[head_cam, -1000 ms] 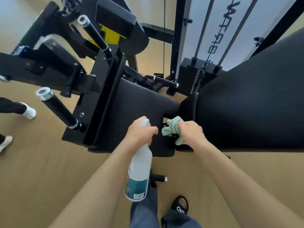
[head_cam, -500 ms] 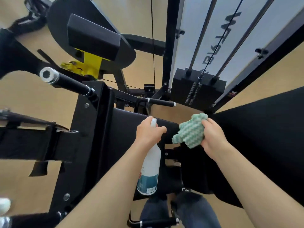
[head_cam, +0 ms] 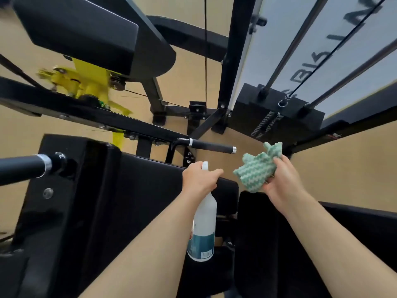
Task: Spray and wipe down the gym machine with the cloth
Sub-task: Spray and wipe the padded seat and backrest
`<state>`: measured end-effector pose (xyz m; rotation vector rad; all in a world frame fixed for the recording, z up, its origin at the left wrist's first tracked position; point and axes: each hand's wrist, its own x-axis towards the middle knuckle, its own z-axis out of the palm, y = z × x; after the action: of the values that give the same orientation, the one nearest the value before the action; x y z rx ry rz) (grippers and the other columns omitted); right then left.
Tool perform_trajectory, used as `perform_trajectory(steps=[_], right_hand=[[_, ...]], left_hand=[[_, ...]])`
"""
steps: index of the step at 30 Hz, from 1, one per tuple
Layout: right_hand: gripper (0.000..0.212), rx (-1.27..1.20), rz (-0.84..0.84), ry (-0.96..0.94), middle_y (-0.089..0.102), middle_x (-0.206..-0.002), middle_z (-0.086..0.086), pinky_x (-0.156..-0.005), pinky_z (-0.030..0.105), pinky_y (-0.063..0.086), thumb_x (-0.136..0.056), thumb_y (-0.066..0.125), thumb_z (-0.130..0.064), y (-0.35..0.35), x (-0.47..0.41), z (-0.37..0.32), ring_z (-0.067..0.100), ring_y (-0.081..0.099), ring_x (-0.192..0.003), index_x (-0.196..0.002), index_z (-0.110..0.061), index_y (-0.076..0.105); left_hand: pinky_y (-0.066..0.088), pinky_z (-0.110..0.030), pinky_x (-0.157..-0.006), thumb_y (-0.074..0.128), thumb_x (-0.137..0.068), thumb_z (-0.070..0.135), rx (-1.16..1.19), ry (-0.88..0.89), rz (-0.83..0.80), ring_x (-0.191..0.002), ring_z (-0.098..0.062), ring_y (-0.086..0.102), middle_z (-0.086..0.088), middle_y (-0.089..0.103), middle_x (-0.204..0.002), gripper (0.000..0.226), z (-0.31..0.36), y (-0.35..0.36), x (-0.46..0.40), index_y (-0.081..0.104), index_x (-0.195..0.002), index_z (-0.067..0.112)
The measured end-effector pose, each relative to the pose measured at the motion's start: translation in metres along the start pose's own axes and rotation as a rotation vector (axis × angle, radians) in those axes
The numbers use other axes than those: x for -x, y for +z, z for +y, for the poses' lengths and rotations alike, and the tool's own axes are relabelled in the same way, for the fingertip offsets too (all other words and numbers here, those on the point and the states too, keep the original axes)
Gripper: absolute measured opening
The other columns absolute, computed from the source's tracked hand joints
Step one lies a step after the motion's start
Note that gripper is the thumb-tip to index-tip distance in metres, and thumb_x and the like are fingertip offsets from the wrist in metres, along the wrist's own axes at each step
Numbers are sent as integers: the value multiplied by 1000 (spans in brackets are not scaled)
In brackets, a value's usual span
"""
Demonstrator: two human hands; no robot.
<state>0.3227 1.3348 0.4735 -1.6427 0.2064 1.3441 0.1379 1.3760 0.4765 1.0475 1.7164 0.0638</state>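
Observation:
My left hand [head_cam: 198,178] grips the neck of a white spray bottle [head_cam: 203,231] with a teal label, which hangs down over the black seat pad [head_cam: 146,190] of the gym machine. My right hand [head_cam: 281,179] holds a bunched green-and-white zigzag cloth [head_cam: 256,168] in the air, just right of the bottle's nozzle and clear of the padding. A black foam-grip handle [head_cam: 211,147] sticks out to the right just beyond both hands. The black back pad [head_cam: 322,244] lies under my right forearm.
A second grip bar [head_cam: 23,168] juts in from the left. The weight stack [head_cam: 277,117] with guide rods and cable stands at the upper right. A yellow pivot bracket [head_cam: 86,84] and black frame arms cross the upper left. Tan floor shows between the parts.
The view has tilted upward and moved closer to the machine. My right hand lifted the cloth off the back pad and now holds it in the air; my left hand kept the bottle.

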Motion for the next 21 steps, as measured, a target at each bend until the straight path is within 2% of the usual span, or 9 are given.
perform_trajectory(steps=[3,6,9,12,14,16,17,19,21], right_hand=[[37,-1,8,-1,63,-129,12,-88,49,56,-110,32,-21,10,-25,-5,30,66,-113,-143,-20,50],[38,2,-7,-29,61,-133,12,-99,54,52,-109,34,-21,22,-50,-9,30,64,-118,-144,-22,51],[38,110,-29,-109,61,-134,7,-105,52,48,-109,35,-21,46,-67,-8,25,59,-124,-144,-23,51],[38,417,-75,-285,61,-132,-6,-108,40,44,-108,37,-22,80,-74,2,12,56,-122,-144,-24,52],[36,639,-137,-421,58,-125,-14,-99,29,41,-108,40,-22,103,-75,14,3,54,-115,-140,-23,55],[30,807,-248,-499,58,-119,-8,-93,30,42,-106,42,-18,123,-78,30,10,54,-109,-130,-17,60],[27,896,-321,-523,60,-116,-2,-96,35,43,-105,43,-16,131,-81,39,16,54,-108,-123,-12,62],[35,1200,-480,-560,56,-136,6,-110,36,32,-100,44,-13,139,-90,57,27,43,-131,-132,-16,57],[69,1517,-610,-593,33,-161,0,-121,39,16,-92,48,-9,139,-101,61,25,21,-151,-157,-26,31]], left_hand=[[46,-24,-58,76,-88,38,55,-65,-22,-60,-10,60,-8,69,-79,33,-2,6,-23,62,-96,9],[41,-20,-56,78,-89,38,49,-79,-39,-61,-8,59,-7,67,-86,34,-8,8,-43,58,-97,12],[36,-17,-53,75,-93,38,13,-81,-21,-60,-4,56,-7,67,-89,33,-16,5,-61,60,-98,9],[39,-19,-54,76,-91,42,-13,-81,-38,-56,-5,59,-5,69,-78,42,-26,-1,-78,65,-103,3],[44,-19,-52,78,-90,42,-31,-58,-59,-51,-4,59,-3,67,-72,43,-32,-8,-87,63,-102,3],[47,-15,-51,80,-88,37,-31,-23,-70,-46,-4,57,-4,65,-70,39,-41,-16,-96,61,-96,3],[51,-19,-55,81,-86,35,-14,-16,-70,-47,-7,58,-5,64,-68,37,-46,-20,-101,60,-91,5],[53,-34,-66,82,-83,36,42,-31,-78,-53,-16,60,-10,69,-69,34,-58,-27,-111,59,-82,10],[53,-36,-67,81,-87,33,107,-70,-91,-52,-17,60,-11,76,-81,30,-68,-34,-120,61,-81,10]])
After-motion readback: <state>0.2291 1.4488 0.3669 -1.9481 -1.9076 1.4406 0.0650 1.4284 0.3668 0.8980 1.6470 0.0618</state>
